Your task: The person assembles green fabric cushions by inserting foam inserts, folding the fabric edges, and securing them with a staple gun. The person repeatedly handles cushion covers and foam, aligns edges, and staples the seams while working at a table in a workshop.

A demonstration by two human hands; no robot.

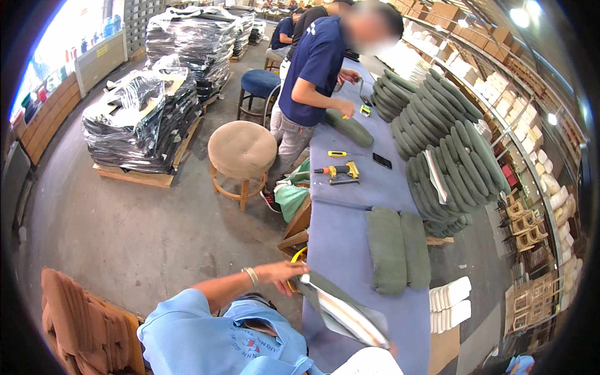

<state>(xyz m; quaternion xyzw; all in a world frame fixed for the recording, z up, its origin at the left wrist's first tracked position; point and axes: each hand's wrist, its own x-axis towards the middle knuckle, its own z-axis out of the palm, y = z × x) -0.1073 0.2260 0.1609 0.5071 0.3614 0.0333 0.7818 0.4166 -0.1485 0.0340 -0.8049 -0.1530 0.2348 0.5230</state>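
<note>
If followed from left to right, first brown cushions (81, 319) bunched at the lower left, then a plastic-wrapped pile (134, 122) on a wooden pallet (134, 175) at the upper left. Left of centre, a round beige stool (242, 150). At the lower middle, left hand (281, 275) closed around the upper-left end of a green cushion (345, 295), with a yellow loop (300, 254) just beside it. Cushion slanting toward the lower right over a blue table (340, 237), pale striped strip (342, 309) exposed. At the upper middle, a co-worker (312, 69) in dark blue, bent over another cushion (351, 129); nearer, a yellow screwdriver (337, 153), a yellow power tool (342, 170) and a black phone (382, 160). Near the lower edge, right hand (392, 350) by the green cushion's far end, only a blurred patch showing; impossible to tell whether closed. Right of centre, two more cushions (387, 250) side by side on the table. At the upper right, tall green piles (437, 119); at the lower right, white pads (450, 303) in two stacks.
</note>
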